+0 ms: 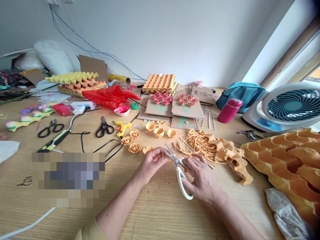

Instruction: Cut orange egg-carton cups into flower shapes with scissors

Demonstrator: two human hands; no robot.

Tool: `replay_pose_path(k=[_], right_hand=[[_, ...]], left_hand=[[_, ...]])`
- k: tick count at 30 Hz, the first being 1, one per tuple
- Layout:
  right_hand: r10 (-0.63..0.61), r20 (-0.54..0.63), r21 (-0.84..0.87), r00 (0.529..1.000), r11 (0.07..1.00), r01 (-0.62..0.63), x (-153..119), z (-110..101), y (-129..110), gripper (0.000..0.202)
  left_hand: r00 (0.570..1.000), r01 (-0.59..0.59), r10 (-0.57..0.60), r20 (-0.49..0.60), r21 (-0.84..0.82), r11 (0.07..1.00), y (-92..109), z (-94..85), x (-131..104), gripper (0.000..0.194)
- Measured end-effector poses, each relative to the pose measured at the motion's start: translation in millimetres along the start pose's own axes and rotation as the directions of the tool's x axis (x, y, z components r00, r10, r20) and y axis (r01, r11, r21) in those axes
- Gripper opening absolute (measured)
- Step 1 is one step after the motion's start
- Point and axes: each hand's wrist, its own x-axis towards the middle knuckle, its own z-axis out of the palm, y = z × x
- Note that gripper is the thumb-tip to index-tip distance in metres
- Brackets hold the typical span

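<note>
My left hand (153, 164) pinches a small piece of orange egg carton (163, 154) between thumb and fingertips, mostly hidden by the fingers. My right hand (201, 181) is closed around white-handled scissors (184, 189), their blades parted and up against the piece. Just beyond my left hand lie rolled carton flowers (135, 147) and cut carton cups (159, 132). To the far right of the scissors is a heap of thin carton strips (197, 143), joined by a wavy carton offcut (228, 153). Small scraps are scattered on the wooden table (155, 216) beneath my hands.
Left are a yellow glue gun (122, 127), black scissors (104, 128) and cables. Cardboard panels (160, 110) with red flowers stand behind. At right are a pink bottle (230, 110), a fan (287, 105) and a large egg tray (287, 156). A blurred patch hides some table.
</note>
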Motion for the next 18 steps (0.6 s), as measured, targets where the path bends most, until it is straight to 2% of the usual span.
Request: replay_pose_path(k=[9, 18], right_hand=[[-0.011, 0.014, 0.013, 1.000, 1.000, 0.011, 1.5, -6.2, -4.5, 0.018], [0.016, 0.042, 0.007, 0.999, 1.000, -0.017, 0.9, -6.9, -5.1, 0.018]], left_hand=[[0.991, -0.115, 0.097, 0.088, 0.226, 0.967, 9.8, -9.4, 2.1, 0.014], [0.992, -0.113, 0.094, 0.084, 0.268, 0.957, 10.5, -10.9, 2.2, 0.014]])
